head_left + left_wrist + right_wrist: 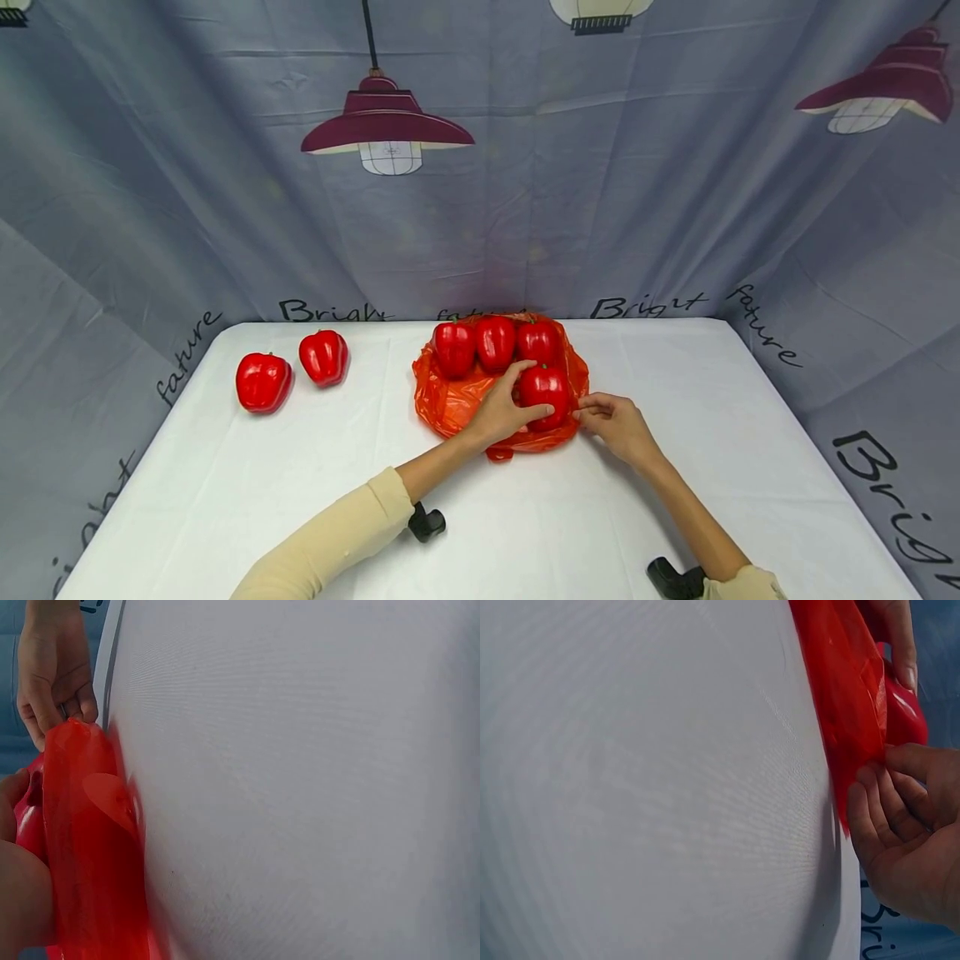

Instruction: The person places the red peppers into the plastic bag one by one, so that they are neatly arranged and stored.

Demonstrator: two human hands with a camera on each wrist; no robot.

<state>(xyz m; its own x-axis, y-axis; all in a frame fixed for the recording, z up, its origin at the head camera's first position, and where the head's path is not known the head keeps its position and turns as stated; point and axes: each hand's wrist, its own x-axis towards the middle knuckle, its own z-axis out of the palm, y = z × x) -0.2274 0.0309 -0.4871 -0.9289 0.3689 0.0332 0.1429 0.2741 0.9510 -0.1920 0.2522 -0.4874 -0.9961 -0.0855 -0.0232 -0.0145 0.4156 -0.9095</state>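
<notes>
A red plastic bag (461,406) lies spread open at the table's back centre, its rim rolled around several red bell peppers. Three of those stand in a row at the bag's far side, such as the middle bell pepper (495,343). My left hand (501,412) reaches over the near rim and grips the front bell pepper (544,390) between thumb and fingers, inside the bag at right. At the bag's right edge, my right hand (621,427) pinches the plastic rim. The right wrist view shows its thumb and fingertips (870,774) on the thin red plastic (840,697).
Two more red bell peppers lie on the table's left side, a nearer bell pepper (264,383) and a farther bell pepper (324,358). The white table (360,433) meets a grey-blue curtain (487,225) behind. Black wrist mounts (427,522) show under the forearms.
</notes>
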